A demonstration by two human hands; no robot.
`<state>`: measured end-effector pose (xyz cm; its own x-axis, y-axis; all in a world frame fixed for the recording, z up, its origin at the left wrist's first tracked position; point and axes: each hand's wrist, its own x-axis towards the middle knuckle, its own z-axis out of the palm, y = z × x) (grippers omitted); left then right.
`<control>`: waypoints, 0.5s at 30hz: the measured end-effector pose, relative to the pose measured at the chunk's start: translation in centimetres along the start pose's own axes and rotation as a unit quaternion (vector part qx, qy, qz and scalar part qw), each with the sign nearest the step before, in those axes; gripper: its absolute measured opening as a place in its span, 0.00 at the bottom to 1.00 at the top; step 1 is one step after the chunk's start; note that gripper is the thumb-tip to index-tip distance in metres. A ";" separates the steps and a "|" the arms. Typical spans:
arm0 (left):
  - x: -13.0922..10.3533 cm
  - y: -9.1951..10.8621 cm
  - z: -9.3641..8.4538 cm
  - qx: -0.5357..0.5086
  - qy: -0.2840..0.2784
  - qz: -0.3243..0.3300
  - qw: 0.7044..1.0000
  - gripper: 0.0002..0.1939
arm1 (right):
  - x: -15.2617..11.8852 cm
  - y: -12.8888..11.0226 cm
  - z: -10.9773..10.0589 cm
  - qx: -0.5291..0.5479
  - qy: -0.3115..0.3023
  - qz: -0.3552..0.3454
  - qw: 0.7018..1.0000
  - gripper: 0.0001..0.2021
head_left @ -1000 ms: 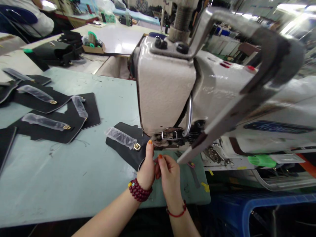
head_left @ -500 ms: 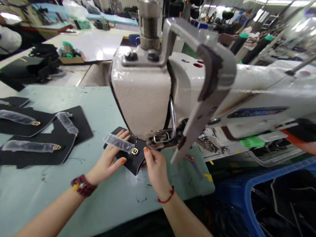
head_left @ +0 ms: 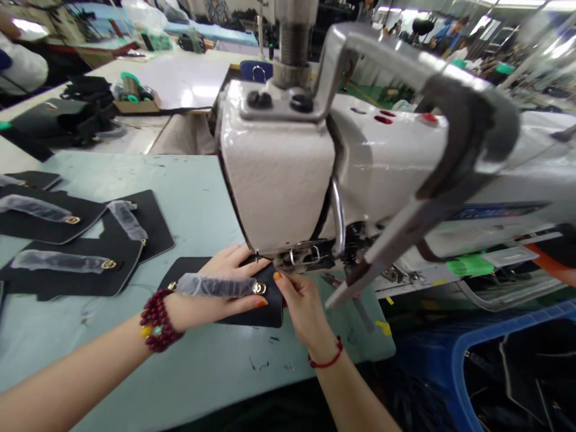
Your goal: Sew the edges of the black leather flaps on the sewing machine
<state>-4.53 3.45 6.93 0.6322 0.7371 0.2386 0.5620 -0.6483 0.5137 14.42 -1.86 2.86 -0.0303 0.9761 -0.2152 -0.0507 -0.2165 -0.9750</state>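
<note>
A black leather-like panel (head_left: 265, 315) lies under the sewing machine head (head_left: 276, 180), its far edge by the needle area. Across it runs a handle strap (head_left: 216, 285) wrapped in clear plastic, with a gold buckle (head_left: 260, 288) at its right end. My left hand (head_left: 202, 309) rests flat on the panel, fingers spread and passing beneath the strap, thumb near the buckle. At the panel's right edge, my right hand (head_left: 306, 303) has thumb and curled fingers closed on it, just below the presser foot area. Its fingertips are partly hidden.
Several similar black panels (head_left: 81, 285) with wrapped straps lie on the pale green table (head_left: 193, 204) to the left. A blue basket (head_left: 459, 360) of black pieces stands at lower right. Small scissors (head_left: 333, 280) lie right of my right hand. A grey bent bar (head_left: 405, 228) hangs before the machine.
The panel has turned, so its strap now lies nearly level. My left hand has slid further under the strap. My right hand stays at the panel's edge. The view has shifted slightly.
</note>
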 end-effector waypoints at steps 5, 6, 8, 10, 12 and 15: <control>-0.9 2.0 1.1 0.068 -0.020 -0.042 0.997 0.26 | 0.6 0.3 -1.4 0.004 -0.032 0.019 0.999 0.20; -0.9 2.4 1.3 0.071 -0.023 -0.057 0.996 0.26 | 0.6 0.4 -1.6 0.001 -0.034 0.018 0.999 0.20; -1.0 3.0 1.4 0.075 -0.022 -0.079 0.994 0.26 | 0.8 0.5 -1.8 -0.004 -0.037 0.016 0.999 0.20; -0.9 3.4 1.4 0.081 -0.021 -0.086 0.993 0.25 | 0.9 0.5 -1.8 -0.004 -0.035 0.016 0.999 0.20; -0.7 3.5 1.2 0.088 -0.024 -0.083 0.992 0.23 | 0.9 0.4 -1.7 -0.005 -0.026 0.010 1.000 0.20; -0.5 3.4 0.9 0.100 -0.032 -0.069 0.992 0.22 | 0.5 -0.2 -1.5 -0.026 -0.008 -0.015 1.000 0.20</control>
<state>-2.51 0.71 7.82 0.5714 0.8117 0.1210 0.7358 -0.5720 0.3625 15.87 -1.32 2.83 -0.0461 0.9814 -0.1862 0.0010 -0.1863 -0.9825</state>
